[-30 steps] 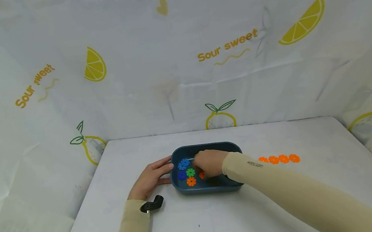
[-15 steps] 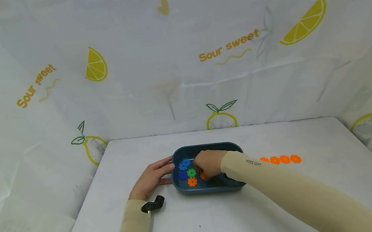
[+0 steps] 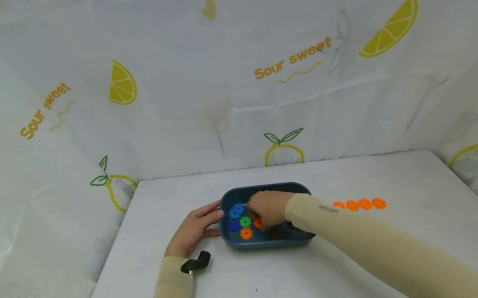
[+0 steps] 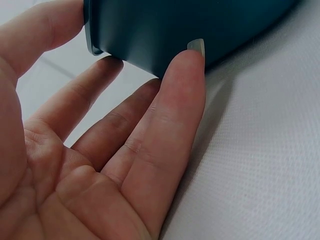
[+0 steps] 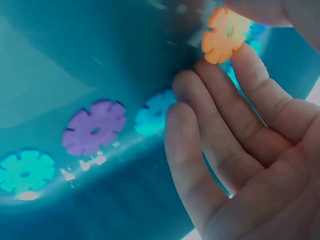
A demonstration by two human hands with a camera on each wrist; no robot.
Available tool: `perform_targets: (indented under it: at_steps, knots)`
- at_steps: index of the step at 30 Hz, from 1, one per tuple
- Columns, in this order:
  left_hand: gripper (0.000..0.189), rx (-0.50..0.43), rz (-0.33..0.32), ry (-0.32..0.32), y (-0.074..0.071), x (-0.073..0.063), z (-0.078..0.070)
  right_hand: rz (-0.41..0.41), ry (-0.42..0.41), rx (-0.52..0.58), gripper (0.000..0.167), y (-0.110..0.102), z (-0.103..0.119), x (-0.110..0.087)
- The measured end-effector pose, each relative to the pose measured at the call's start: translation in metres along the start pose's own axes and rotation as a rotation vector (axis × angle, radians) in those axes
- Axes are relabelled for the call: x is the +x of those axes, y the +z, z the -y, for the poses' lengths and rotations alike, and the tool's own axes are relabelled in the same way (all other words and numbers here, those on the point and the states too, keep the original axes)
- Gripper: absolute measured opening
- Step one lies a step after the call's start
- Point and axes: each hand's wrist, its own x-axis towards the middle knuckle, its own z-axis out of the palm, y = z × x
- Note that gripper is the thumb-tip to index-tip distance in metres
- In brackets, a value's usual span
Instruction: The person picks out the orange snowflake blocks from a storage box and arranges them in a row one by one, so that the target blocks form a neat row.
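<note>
A dark teal tray (image 3: 272,243) stands on the white table, with notched plastic discs inside. Against its left end rest the fairly straight, spread fingers of my left hand (image 3: 191,232); in the left wrist view the fingertips touch the tray wall (image 4: 145,35). My right hand (image 3: 270,209) reaches down into the tray. In the right wrist view its thumb and index finger pinch an orange disc (image 5: 225,36), raised on edge. Near that hand lie a green disc (image 3: 245,221), an orange disc (image 3: 246,233), a dark blue disc (image 3: 234,225) and overlapping blue discs (image 3: 236,211).
Several orange discs (image 3: 365,204) lie in a row on the table right of the tray, partly behind the right sleeve. The right wrist view also shows a purple disc (image 5: 95,128) and a turquoise disc (image 5: 26,171) in the tray. A patterned cloth (image 3: 185,140) hangs behind.
My right hand has shifted very slightly up and left inside the tray, with the orange disc at its fingertips. The left hand stays at the tray's left end.
</note>
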Motion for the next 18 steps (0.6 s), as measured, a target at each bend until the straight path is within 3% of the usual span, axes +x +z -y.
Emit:
perform_targets:
  at_steps: [9, 14, 18]
  knots:
    - [0.059, -0.002, -0.014, -0.007, 0.004, 0.001, -0.001, -0.103, -0.008, 0.191, 0.023, -0.020, -0.013, -0.028]
    - [0.059, 0.021, -0.014, -0.008, 0.004, 0.001, -0.002, -0.247, -0.042, 0.349, 0.029, -0.025, -0.031, -0.061]
    - [0.062, 0.027, -0.024, -0.010, 0.003, -0.002, 0.000, -0.386, -0.023, 0.483, 0.029, -0.019, -0.049, -0.092]
